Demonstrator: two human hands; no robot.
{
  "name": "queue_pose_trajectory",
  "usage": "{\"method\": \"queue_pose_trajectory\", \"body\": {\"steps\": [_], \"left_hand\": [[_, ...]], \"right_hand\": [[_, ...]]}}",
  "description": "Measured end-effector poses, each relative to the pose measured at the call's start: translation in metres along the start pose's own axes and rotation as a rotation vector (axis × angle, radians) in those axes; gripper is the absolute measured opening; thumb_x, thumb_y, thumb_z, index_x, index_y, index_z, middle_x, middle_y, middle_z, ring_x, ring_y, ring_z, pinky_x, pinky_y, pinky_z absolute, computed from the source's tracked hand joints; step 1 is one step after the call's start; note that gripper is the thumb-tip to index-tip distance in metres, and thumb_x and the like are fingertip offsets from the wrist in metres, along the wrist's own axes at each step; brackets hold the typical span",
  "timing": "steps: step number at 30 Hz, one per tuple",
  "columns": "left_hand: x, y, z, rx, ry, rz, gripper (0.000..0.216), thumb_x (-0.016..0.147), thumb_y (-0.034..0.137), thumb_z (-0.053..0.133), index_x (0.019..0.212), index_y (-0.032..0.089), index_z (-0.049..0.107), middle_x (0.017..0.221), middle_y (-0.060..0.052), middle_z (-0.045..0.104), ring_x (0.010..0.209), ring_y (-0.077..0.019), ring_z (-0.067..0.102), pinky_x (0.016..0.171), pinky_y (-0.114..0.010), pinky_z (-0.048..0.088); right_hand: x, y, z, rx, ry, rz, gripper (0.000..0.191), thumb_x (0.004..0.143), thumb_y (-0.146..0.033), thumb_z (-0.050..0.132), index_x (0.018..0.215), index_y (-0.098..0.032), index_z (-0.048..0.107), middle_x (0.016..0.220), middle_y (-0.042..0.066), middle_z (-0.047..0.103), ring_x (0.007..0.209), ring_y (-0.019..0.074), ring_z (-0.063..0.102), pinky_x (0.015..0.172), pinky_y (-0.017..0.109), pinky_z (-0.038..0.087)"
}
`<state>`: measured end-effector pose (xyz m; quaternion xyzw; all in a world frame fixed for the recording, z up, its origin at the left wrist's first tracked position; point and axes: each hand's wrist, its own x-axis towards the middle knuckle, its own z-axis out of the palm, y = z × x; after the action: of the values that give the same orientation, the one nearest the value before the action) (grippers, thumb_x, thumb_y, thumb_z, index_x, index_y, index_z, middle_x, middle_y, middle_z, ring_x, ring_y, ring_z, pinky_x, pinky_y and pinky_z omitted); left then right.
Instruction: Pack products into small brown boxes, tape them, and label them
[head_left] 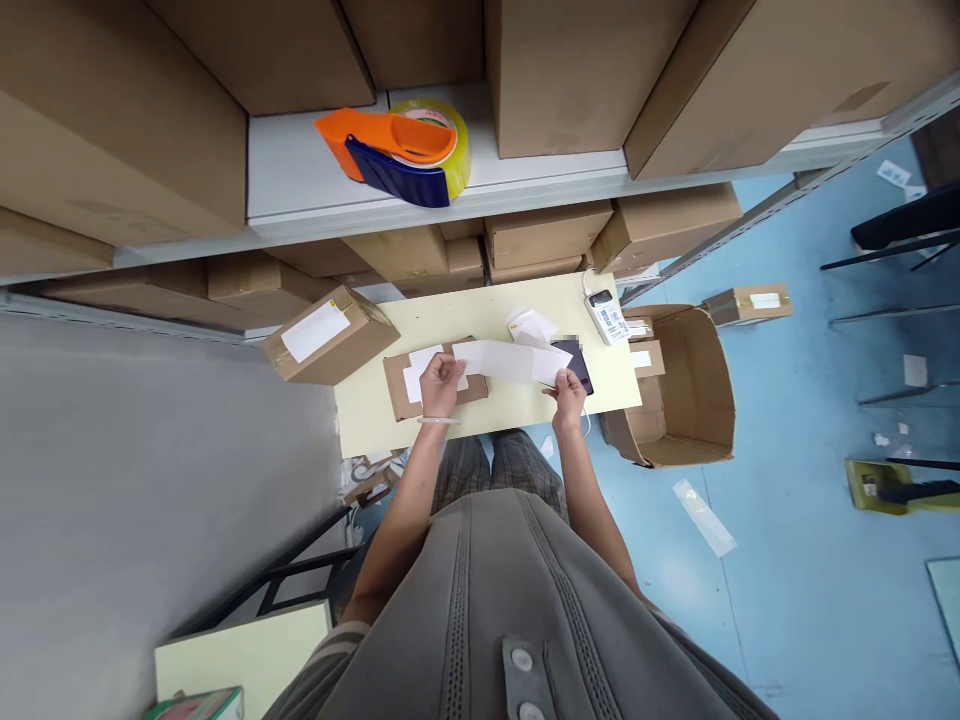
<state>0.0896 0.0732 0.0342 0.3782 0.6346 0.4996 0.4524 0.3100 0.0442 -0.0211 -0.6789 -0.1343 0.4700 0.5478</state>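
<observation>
A white label strip (499,361) is stretched between my two hands above the cream table. My left hand (442,383) pinches its left end, over a flat cardboard box (399,386) with white papers (412,384) on top. At the other end, my right hand (568,398) grips the strip between thumb and fingers. Beside that hand a dark tablet or phone (577,364) lies on the table, partly covered. Behind the strip sit more white labels (532,324), curled up.
A taped carton (330,335) stands on the left of the table (364,420). A white handheld device (606,316) lies at the right edge. Beyond is a large open carton (697,385) on the floor. An orange and blue tape dispenser (405,150) rests on the shelf (285,190) among boxes.
</observation>
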Motion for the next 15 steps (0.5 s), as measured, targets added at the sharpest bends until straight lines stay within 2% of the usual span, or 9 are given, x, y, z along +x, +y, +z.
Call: {"method": "queue_pose_trajectory", "body": {"steps": [7,12,15], "left_hand": [[0.006,0.009,-0.031,0.126,0.127,0.081,0.019,0.078,0.036,0.065,0.077,0.02,0.056,0.074,0.002,0.056,0.068,-0.0114,0.052,0.068,-0.023,0.043],[0.001,0.031,-0.063,0.311,0.194,0.256,0.018,0.084,0.036,0.059,0.079,0.019,0.059,0.079,-0.001,0.058,0.076,-0.0133,0.056,0.074,-0.025,0.046],[-0.005,0.046,-0.083,0.398,0.272,0.305,0.019,0.085,0.037,0.058,0.079,0.019,0.06,0.08,-0.001,0.058,0.077,-0.0139,0.056,0.074,-0.025,0.046]], "right_hand": [[0.005,0.0,-0.004,0.009,0.065,-0.02,0.04,0.067,-0.055,0.067,0.082,-0.018,0.062,0.075,-0.001,0.059,0.066,0.0097,0.053,0.051,0.021,0.053],[0.012,0.0,0.002,-0.01,0.084,-0.014,0.036,0.072,-0.053,0.064,0.083,-0.019,0.062,0.071,-0.002,0.056,0.064,0.009,0.052,0.051,0.02,0.054],[0.016,0.0,0.009,0.015,0.081,-0.012,0.032,0.073,-0.048,0.064,0.083,-0.018,0.061,0.072,-0.002,0.057,0.064,0.0087,0.053,0.05,0.019,0.053]]}}
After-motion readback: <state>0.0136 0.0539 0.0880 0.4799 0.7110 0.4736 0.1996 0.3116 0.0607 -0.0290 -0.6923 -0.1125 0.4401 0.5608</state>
